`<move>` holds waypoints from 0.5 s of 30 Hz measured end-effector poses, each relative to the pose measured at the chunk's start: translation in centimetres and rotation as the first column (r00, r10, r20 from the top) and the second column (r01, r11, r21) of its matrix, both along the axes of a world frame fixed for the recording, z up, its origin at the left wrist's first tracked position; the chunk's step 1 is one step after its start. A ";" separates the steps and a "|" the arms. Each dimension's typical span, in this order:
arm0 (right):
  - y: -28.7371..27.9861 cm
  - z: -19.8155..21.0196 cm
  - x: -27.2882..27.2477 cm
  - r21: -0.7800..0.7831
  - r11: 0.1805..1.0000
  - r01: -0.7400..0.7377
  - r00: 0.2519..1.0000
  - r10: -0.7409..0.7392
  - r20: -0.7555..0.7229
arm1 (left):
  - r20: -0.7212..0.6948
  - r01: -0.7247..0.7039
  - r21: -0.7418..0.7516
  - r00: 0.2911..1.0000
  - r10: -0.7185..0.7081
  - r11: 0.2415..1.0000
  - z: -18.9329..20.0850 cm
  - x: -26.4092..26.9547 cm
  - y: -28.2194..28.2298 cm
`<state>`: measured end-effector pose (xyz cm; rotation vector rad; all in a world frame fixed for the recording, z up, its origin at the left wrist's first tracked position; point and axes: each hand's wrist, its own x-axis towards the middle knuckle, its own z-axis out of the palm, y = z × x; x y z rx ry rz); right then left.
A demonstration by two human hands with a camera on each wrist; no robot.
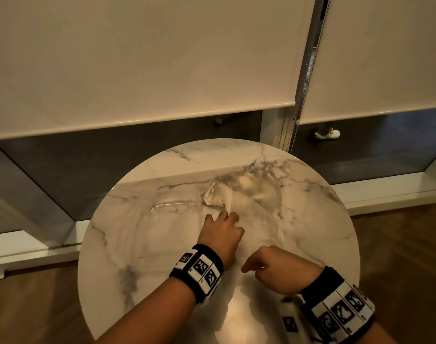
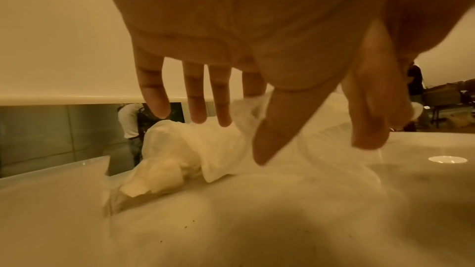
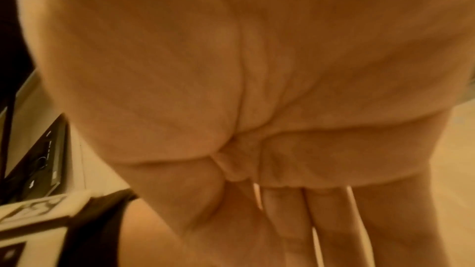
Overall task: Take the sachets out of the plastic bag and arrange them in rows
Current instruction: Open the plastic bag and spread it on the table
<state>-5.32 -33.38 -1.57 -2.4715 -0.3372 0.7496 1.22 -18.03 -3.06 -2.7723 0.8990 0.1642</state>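
While the crumpled clear plastic bag [image 1: 239,194] is being reached, the left hand [image 1: 221,232] is spread just short of it, presumably to open it; the right hand's [image 1: 274,271] grip cannot be told.

I am seeing the crumpled clear plastic bag [image 1: 239,194] lying toward the far side of the round marble desk [image 1: 137,244], my left hand [image 1: 221,234] sitting just before it, my right hand [image 1: 276,271] nearer, rightward.

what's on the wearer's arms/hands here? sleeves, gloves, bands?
Both hands are bare, no gloves; forearms bare, no sleeves in view. The left hand has a black wrist strap carrying white tiles printed with black square fiducial codes. The right hand wears a matching band, with another white coded piece beside it. No cables visible.
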 end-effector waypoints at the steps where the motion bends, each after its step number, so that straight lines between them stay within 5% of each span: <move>1: 0.2 -0.4 0.0 -0.018 1.000 -0.007 1.000 0.007 0.006 | 0.018 -0.004 -0.014 1.000 0.004 1.000 0.1 0.2 0.0; 4: 0.9 -1.5 0.2 0.024 0.999 0.040 0.994 -0.042 0.103 | 0.012 -0.041 -0.213 0.999 0.045 0.976 0.9 0.6 0.3; 6: 1.5 -2.0 0.3 0.150 0.985 0.090 0.950 -0.130 0.283 | -0.024 -0.088 -0.436 0.996 0.086 0.896 1.8 1.0 0.5; 11: 2.1 -1.5 0.9 0.406 0.895 0.184 0.604 -0.429 0.671 | -0.022 -0.079 -0.795 0.995 0.102 0.601 4.0 0.8 0.9; 15: 1.6 -0.6 2.0 0.420 0.879 0.227 0.461 -0.476 0.749 | 0.029 -0.013 -0.833 0.997 0.068 0.553 5.5 0.5 1.2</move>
